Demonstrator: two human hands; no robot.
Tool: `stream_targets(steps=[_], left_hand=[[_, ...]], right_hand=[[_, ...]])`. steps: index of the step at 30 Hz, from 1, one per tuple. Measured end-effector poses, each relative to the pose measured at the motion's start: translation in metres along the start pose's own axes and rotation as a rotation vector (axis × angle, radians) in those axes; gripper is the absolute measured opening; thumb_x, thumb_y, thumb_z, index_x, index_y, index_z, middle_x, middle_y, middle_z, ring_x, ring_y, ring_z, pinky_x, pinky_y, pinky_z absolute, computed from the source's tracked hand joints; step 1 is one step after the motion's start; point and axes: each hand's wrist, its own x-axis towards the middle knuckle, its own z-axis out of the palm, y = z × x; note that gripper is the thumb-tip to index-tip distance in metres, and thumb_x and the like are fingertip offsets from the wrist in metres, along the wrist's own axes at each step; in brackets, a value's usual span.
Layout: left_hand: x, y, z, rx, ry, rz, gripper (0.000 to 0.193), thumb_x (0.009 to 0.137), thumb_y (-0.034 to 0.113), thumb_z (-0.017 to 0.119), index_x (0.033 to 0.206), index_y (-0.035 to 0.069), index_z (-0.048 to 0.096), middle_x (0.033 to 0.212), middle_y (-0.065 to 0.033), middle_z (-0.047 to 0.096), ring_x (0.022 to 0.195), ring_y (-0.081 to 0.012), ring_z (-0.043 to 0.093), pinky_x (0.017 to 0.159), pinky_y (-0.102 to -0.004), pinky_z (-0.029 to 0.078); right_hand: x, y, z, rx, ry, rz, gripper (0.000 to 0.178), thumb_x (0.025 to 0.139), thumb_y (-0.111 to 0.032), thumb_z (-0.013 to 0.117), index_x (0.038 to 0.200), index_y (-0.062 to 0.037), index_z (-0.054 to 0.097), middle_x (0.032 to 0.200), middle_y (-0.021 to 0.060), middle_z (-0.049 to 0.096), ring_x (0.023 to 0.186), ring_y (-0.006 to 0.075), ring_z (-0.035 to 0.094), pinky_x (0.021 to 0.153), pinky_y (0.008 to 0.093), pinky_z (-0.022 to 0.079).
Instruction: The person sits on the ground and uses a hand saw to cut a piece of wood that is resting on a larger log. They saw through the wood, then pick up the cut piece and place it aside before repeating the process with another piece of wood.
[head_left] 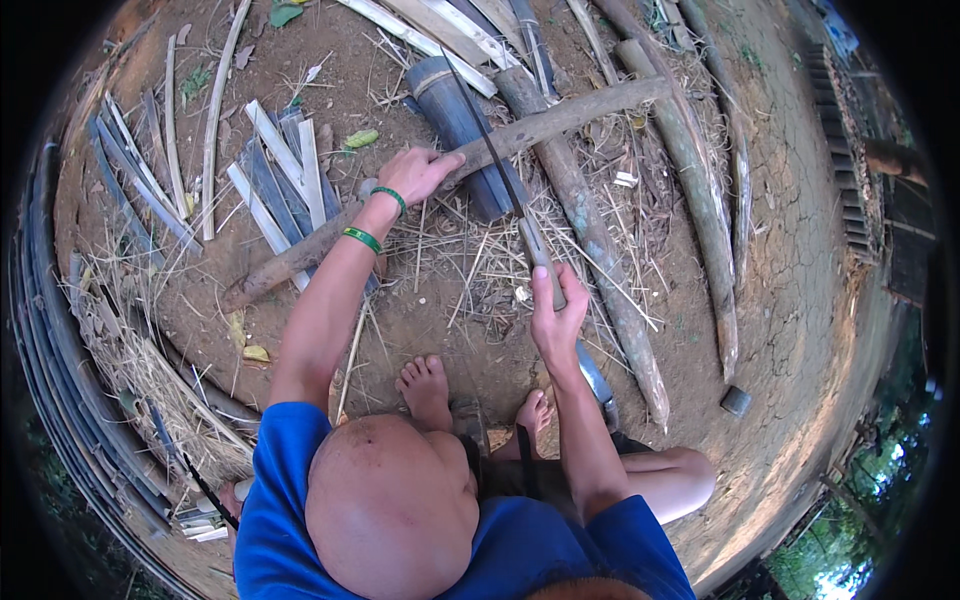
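Observation:
My left hand (420, 176) is closed over a wooden pole (600, 101), which lies slantwise across the ground in front of me. My right hand (560, 308) grips the straight pale handle of a saw (497, 158). Its long, narrow dark blade points away from me and lies across the pole, just right of my left hand. Beneath the pole sits a thick dark bamboo section (440, 95). Another log (590, 225), rough-barked, runs toward me on the right. How deep the blade sits in the wood cannot be made out.
Split bamboo strips (272, 170) lie left of the pole, with more strips (440, 40) at the far side. Long logs (700, 215) stretch along the right. A shiny metal blade (596, 378) rests by my right forearm. Straw and wood chips litter the dirt.

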Motion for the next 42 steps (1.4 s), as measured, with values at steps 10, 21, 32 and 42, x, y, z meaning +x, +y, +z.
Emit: stream_targets(steps=[10,21,32,42], left_hand=[[-0.002,-0.001,0.013,0.053,0.077,0.017,0.074,0.089,0.071,0.052,0.109,0.005,0.076,0.103,-0.0255,0.073,0.105,-0.0416,0.068,0.094,-0.0491,0.05],[-0.008,0.003,0.013,0.03,0.052,0.039,0.067,0.088,0.066,0.054,0.109,0.008,0.078,0.101,-0.0263,0.073,0.103,-0.0432,0.068,0.092,-0.0502,0.052],[-0.007,-0.002,0.02,0.184,0.096,0.147,0.065,0.093,0.064,0.05,0.107,0.005,0.074,0.093,-0.0287,0.071,0.094,-0.0461,0.069,0.086,-0.0531,0.054],[-0.013,0.005,0.022,0.338,0.087,0.144,0.059,0.073,0.045,0.078,0.113,0.003,0.068,0.094,-0.028,0.072,0.093,-0.0444,0.071,0.086,-0.0511,0.057]], right_hand=[[-0.004,0.019,-0.004,-0.052,-0.108,0.044,0.032,0.1,-0.022,0.063,0.076,-0.0028,0.058,0.062,-0.0033,0.053,0.058,0.0052,0.044,0.052,0.0266,0.034],[-0.024,0.031,-0.008,-0.008,-0.129,0.07,0.031,0.097,-0.02,0.064,0.073,-0.0006,0.057,0.054,0.0029,0.047,0.049,0.0105,0.043,0.049,0.032,0.034],[0.002,0.021,0.008,-0.193,-0.132,-0.042,0.033,0.097,-0.021,0.065,0.071,-0.0014,0.059,0.056,0.0144,0.05,0.046,0.03,0.048,0.055,0.0418,0.039],[0.003,0.005,0.014,-0.142,-0.171,-0.012,0.029,0.098,-0.016,0.061,0.075,0.0015,0.062,0.054,0.0114,0.054,0.047,0.0206,0.055,0.05,0.0375,0.04]])
